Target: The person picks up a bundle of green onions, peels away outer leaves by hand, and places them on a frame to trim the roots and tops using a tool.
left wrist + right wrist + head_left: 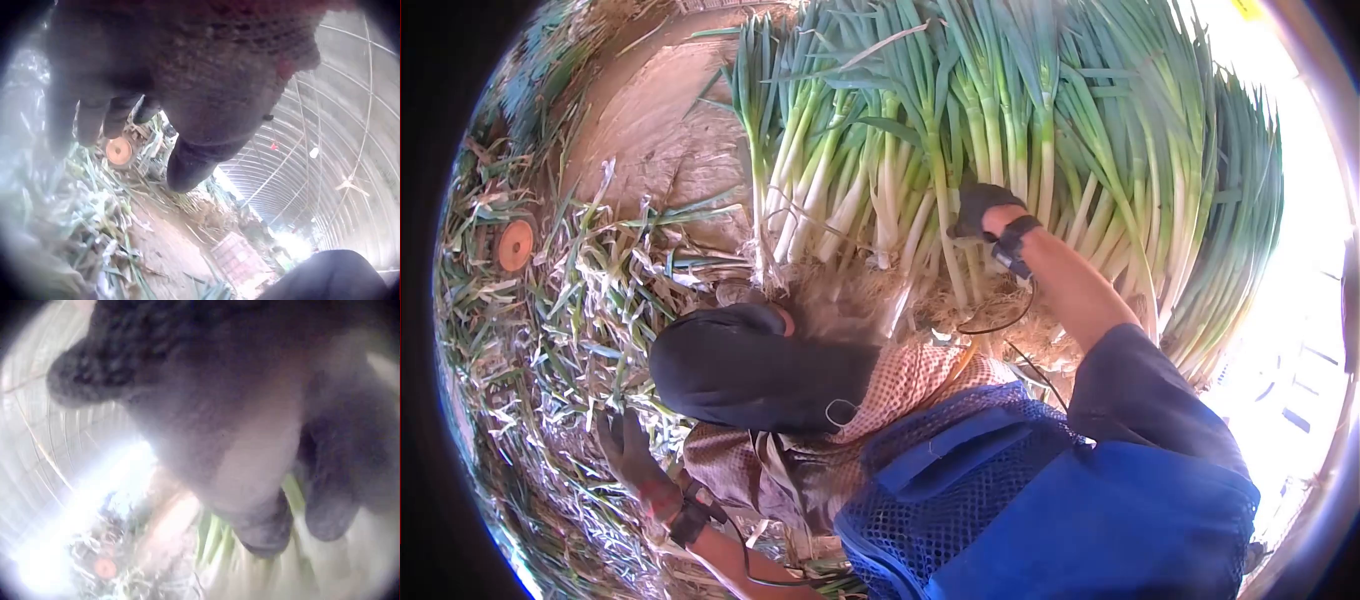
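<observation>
My gloved right hand (986,210) reaches into a dense row of long green onions (1090,130), near the white lower stalks. In the right wrist view, a green onion stalk (294,495) passes between the thumb and the fingers of this gloved hand (212,419), which pinch it. Other stalks lie just beyond the fingertips. My left hand (628,455), also in a dark glove, hangs beside my knee over scattered leaf scraps (590,350). Its fingers are loosely extended with nothing in them, as the left wrist view also shows.
An orange disc (515,246) lies among the trimmings at the left. Bare brown ground (650,130) shows behind them. My bent dark-clad leg (750,370) is between my hands, near the onion roots (1000,300). A pink crate (240,259) stands farther off inside an arched tunnel.
</observation>
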The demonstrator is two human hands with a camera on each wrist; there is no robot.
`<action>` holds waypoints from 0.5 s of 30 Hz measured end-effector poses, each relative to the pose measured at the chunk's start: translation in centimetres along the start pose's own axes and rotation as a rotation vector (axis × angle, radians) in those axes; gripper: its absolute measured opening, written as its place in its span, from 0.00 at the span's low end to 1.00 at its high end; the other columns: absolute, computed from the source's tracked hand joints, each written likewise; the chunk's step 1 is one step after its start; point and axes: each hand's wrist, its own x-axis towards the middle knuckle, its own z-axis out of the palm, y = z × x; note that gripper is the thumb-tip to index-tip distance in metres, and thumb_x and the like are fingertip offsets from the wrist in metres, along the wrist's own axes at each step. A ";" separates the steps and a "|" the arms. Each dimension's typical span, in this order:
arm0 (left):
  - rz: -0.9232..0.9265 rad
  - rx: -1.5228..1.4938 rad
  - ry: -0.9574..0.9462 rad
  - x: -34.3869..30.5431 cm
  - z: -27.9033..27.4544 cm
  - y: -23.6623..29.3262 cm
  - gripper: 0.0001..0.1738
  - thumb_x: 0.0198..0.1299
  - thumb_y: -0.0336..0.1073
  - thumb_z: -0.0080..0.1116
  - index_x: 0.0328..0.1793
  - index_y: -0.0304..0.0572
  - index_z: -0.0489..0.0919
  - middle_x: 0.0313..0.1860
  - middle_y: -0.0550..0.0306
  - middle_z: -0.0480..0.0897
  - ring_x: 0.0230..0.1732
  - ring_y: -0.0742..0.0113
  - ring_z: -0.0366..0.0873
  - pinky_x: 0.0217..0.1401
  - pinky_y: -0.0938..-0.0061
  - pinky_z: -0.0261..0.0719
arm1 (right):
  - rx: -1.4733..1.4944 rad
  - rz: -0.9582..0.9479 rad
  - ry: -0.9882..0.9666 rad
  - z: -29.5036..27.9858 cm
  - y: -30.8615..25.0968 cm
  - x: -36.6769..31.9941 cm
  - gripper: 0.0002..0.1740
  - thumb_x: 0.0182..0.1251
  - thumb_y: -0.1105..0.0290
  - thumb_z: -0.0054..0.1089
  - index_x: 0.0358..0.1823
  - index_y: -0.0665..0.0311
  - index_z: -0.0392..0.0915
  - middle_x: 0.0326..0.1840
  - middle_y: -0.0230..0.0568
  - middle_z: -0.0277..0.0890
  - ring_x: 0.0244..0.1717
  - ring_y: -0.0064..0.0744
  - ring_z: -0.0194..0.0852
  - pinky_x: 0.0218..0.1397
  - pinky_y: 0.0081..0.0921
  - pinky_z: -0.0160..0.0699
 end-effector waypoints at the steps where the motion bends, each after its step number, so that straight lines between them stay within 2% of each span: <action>1: 0.033 -0.024 0.007 -0.9 1.2 1.6 0.36 0.70 0.37 0.68 0.81 0.36 0.69 0.66 0.50 0.81 0.63 0.63 0.78 0.63 0.67 0.77 | -0.164 -0.071 -0.023 1.4 0.2 1.3 0.30 0.58 0.55 0.75 0.56 0.70 0.82 0.41 0.55 0.89 0.39 0.50 0.90 0.44 0.42 0.87; 2: 0.066 -0.043 0.009 -1.7 2.0 3.0 0.33 0.71 0.36 0.67 0.79 0.37 0.72 0.67 0.49 0.81 0.63 0.64 0.78 0.62 0.67 0.78 | -0.324 -0.139 -0.052 2.4 0.5 1.8 0.24 0.59 0.57 0.74 0.50 0.69 0.86 0.39 0.55 0.89 0.37 0.49 0.90 0.42 0.43 0.87; 5: 0.216 -0.110 -0.034 -5.3 4.2 8.4 0.27 0.73 0.33 0.64 0.77 0.37 0.75 0.67 0.49 0.81 0.61 0.65 0.80 0.61 0.68 0.79 | -0.080 -0.222 -0.049 1.5 2.1 0.5 0.16 0.62 0.61 0.70 0.39 0.69 0.88 0.35 0.51 0.88 0.35 0.46 0.90 0.38 0.43 0.86; 6: 0.246 -0.145 -0.071 -6.7 5.2 9.8 0.25 0.74 0.33 0.63 0.75 0.36 0.76 0.65 0.49 0.82 0.60 0.64 0.82 0.60 0.69 0.81 | 0.039 -0.085 -0.235 -0.6 1.5 -0.8 0.12 0.65 0.65 0.67 0.39 0.70 0.88 0.29 0.46 0.86 0.26 0.39 0.85 0.31 0.39 0.83; 7: 0.275 -0.180 -0.109 -8.1 6.5 11.2 0.23 0.74 0.32 0.62 0.73 0.36 0.78 0.64 0.49 0.83 0.58 0.64 0.83 0.58 0.70 0.83 | 0.302 0.019 -0.286 -3.4 0.9 -4.0 0.14 0.66 0.63 0.67 0.37 0.70 0.88 0.28 0.45 0.86 0.25 0.36 0.84 0.33 0.38 0.83; 8: 0.279 -0.200 -0.205 -9.6 7.7 12.4 0.23 0.73 0.30 0.63 0.72 0.35 0.79 0.62 0.48 0.84 0.56 0.64 0.84 0.57 0.72 0.85 | 0.564 0.125 -0.332 -5.4 0.8 -7.2 0.16 0.66 0.61 0.67 0.36 0.70 0.87 0.28 0.44 0.85 0.25 0.33 0.82 0.35 0.36 0.83; 10: 0.325 -0.305 -0.420 -12.5 11.1 13.8 0.23 0.69 0.25 0.66 0.69 0.33 0.80 0.59 0.48 0.86 0.54 0.64 0.86 0.54 0.73 0.87 | 0.547 -0.050 -0.274 -6.7 2.8 -10.0 0.16 0.67 0.59 0.71 0.37 0.68 0.87 0.26 0.42 0.84 0.23 0.25 0.80 0.28 0.32 0.80; 11: 0.367 -0.393 -0.533 -13.3 13.1 13.5 0.23 0.66 0.22 0.68 0.67 0.32 0.81 0.57 0.48 0.87 0.53 0.64 0.86 0.53 0.73 0.89 | 0.694 -0.075 -0.183 -5.4 5.0 -10.3 0.15 0.67 0.61 0.74 0.34 0.68 0.85 0.23 0.41 0.82 0.19 0.27 0.78 0.22 0.30 0.76; 12: 0.689 -0.206 -0.641 -13.2 15.3 12.7 0.26 0.61 0.19 0.70 0.67 0.31 0.80 0.56 0.48 0.87 0.51 0.64 0.87 0.51 0.73 0.89 | 0.835 -0.047 -0.157 -5.1 6.4 -11.0 0.15 0.67 0.62 0.74 0.34 0.68 0.84 0.22 0.41 0.82 0.18 0.28 0.77 0.20 0.29 0.75; 13: 0.536 -0.471 -0.813 -14.9 17.5 12.7 0.27 0.61 0.21 0.72 0.67 0.32 0.80 0.55 0.49 0.87 0.51 0.64 0.87 0.50 0.75 0.88 | 0.983 -0.013 -0.128 -4.6 7.5 -11.7 0.15 0.66 0.62 0.75 0.33 0.68 0.83 0.22 0.41 0.81 0.16 0.28 0.76 0.19 0.28 0.74; 14: 0.374 -0.310 -0.907 -16.1 19.1 13.2 0.28 0.60 0.21 0.73 0.68 0.32 0.80 0.54 0.49 0.87 0.50 0.63 0.87 0.50 0.75 0.88 | 1.125 0.012 -0.091 -4.7 8.1 -12.0 0.15 0.66 0.63 0.75 0.32 0.68 0.83 0.21 0.40 0.81 0.15 0.29 0.76 0.17 0.27 0.73; 15: 0.213 -0.154 -0.971 -17.1 20.7 13.8 0.29 0.60 0.22 0.73 0.69 0.33 0.79 0.54 0.50 0.88 0.50 0.63 0.86 0.50 0.75 0.87 | 1.326 -0.079 0.015 -6.2 6.7 -14.1 0.15 0.67 0.65 0.75 0.32 0.70 0.81 0.21 0.41 0.81 0.15 0.30 0.77 0.16 0.27 0.73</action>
